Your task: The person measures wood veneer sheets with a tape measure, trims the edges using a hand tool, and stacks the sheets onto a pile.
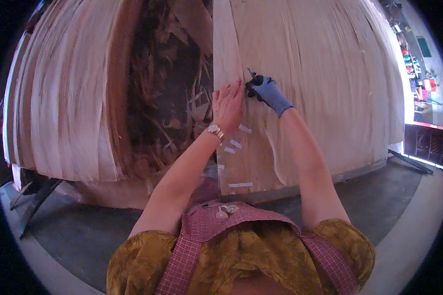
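A large sheet of wood veneer spreads before me, its straight left edge just beside my left hand. That bare hand, with a watch on its wrist, lies flat on a narrow veneer strip along the edge. My right hand, in a blue and black glove, is closed around a small dark-handled tool, seemingly a knife. It is held at the seam right of my left fingers; most of the tool is hidden by the glove. Several short white tape pieces stick to the veneer below.
Another stack of veneer stands to the left. Between the stacks is a dark gap with torn veneer scraps. Dark support legs show at lower left. Grey floor lies below, and colourful items are far right.
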The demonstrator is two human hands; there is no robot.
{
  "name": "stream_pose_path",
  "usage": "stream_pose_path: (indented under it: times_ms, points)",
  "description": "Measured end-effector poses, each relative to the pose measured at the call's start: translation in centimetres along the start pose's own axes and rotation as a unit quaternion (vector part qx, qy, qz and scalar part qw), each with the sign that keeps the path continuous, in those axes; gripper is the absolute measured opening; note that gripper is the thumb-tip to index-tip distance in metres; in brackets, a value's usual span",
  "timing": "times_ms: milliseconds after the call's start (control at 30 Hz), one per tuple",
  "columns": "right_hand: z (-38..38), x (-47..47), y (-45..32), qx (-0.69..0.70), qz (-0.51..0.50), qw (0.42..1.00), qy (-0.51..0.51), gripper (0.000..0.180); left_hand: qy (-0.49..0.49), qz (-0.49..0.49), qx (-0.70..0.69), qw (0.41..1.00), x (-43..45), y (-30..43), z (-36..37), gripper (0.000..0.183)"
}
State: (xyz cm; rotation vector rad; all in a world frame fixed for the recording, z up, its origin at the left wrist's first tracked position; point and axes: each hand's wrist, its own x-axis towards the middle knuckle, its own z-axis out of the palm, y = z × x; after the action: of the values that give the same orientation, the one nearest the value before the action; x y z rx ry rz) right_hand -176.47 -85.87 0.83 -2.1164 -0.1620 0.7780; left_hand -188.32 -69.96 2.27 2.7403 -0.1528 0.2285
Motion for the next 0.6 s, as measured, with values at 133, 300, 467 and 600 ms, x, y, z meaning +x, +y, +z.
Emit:
stream_pose_path:
  times_ms: [133, 300, 467, 600]
  points:
    - [0.4, 0.7, 1.2, 0.021, 0.000, 0.999, 0.037, 0.021, -0.009, 0.030, 0.101, 0.994, 1.2, -0.8, 2.3, 0.056]
    - [-0.7, -0.2, -2.0, -0.422, -0.105, 0.888, 0.148, 0.027, -0.019, -0.055, -0.317, 0.947, 0.8, -3.8, 8.8, 0.050]
    - [-5.7, 2.7, -5.9, -0.229, -0.072, 0.954, 0.177, 0.023, -0.114, 0.070, 0.021, 0.991, 5.3, -2.0, 0.3, 0.047]
    - [-6.2, 10.0, -6.9, 0.014, -0.099, 0.984, 0.147, 0.021, -0.008, 0.087, -0.018, 0.996, 15.4, -9.5, -0.4, 0.048]
